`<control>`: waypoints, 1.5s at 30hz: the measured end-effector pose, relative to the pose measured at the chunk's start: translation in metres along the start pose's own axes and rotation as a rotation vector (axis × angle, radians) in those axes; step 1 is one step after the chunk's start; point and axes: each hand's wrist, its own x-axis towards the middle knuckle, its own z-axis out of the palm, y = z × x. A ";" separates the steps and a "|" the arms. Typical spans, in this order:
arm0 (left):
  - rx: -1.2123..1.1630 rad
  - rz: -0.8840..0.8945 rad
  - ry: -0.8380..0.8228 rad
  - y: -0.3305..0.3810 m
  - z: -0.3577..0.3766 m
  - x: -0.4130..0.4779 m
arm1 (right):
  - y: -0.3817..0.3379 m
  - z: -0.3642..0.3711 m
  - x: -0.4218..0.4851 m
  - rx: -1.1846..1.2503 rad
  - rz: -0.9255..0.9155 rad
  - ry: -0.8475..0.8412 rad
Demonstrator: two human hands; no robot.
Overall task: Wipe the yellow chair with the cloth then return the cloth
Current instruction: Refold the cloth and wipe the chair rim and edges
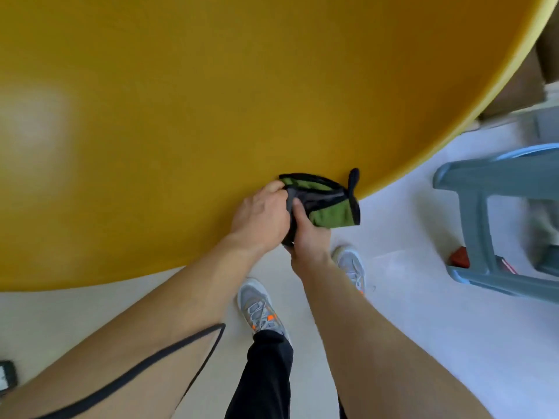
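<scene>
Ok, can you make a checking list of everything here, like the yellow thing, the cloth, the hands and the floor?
Surface: yellow surface, broad and rounded, with a glare patch at its left.
Job's things: cloth, green with black trim, bunched up at the yellow edge.
Clutter: nothing seen.
Grips: left hand and right hand both hold the cloth.
Cables: black cable lies across the left arm.
Surroundings: grey-blue stool on pale floor; small red object beneath it; dark device at bottom left.
</scene>
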 end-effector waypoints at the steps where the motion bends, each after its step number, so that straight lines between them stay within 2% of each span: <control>1: 0.003 -0.027 -0.006 0.000 0.000 0.001 | -0.002 0.000 0.001 0.010 0.044 -0.021; 4: -0.047 -0.012 0.002 0.005 0.000 0.005 | -0.061 -0.026 0.005 -0.049 -0.093 0.172; 6: -0.088 0.034 -0.058 0.017 0.001 0.005 | -0.124 -0.049 0.007 -0.027 -0.376 0.304; 8: -0.086 0.083 -0.092 0.035 0.002 0.008 | -0.185 -0.061 0.005 -0.029 -0.631 0.347; 10: -0.098 0.104 -0.062 0.054 0.001 0.018 | -0.213 -0.063 0.008 -0.122 -0.760 0.335; 13: -0.150 0.129 -0.008 0.082 -0.007 0.034 | -0.175 -0.063 0.020 -0.279 -0.732 0.268; 17: -0.209 0.107 0.012 0.101 -0.013 0.048 | -0.107 -0.058 0.022 -0.288 -0.445 0.099; 19: -0.223 0.069 -0.026 0.100 -0.013 0.046 | -0.121 -0.056 0.018 -0.247 -0.419 0.153; 21: -0.194 0.059 -0.102 0.099 -0.015 0.043 | -0.165 -0.059 0.010 -0.170 -0.527 0.281; 23: -0.149 0.055 -0.197 0.101 -0.021 0.043 | -0.224 -0.063 0.004 -0.159 -0.715 0.336; 26: -0.146 0.021 -0.277 0.108 -0.033 0.053 | -0.306 -0.055 -0.010 -0.308 -1.011 0.310; 29: -0.131 -0.011 -0.294 0.117 -0.042 0.062 | -0.331 -0.043 -0.012 -0.350 -1.198 0.244; 32: -0.222 -0.010 -0.234 0.130 -0.054 0.066 | -0.296 -0.055 0.006 -0.362 -1.138 0.228; 35: -0.403 0.036 -0.024 0.152 -0.072 0.077 | -0.228 -0.081 0.020 -0.426 -0.998 0.121; 38: -0.563 0.069 0.001 0.181 -0.084 0.084 | -0.205 -0.085 0.016 -0.444 -0.859 0.069; 41: -0.508 0.048 0.011 0.191 -0.085 0.087 | -0.269 -0.071 0.009 -0.382 -0.962 0.193; 45: -0.602 -0.018 -0.075 0.188 -0.082 0.093 | -0.375 -0.033 -0.005 -0.603 -1.207 0.153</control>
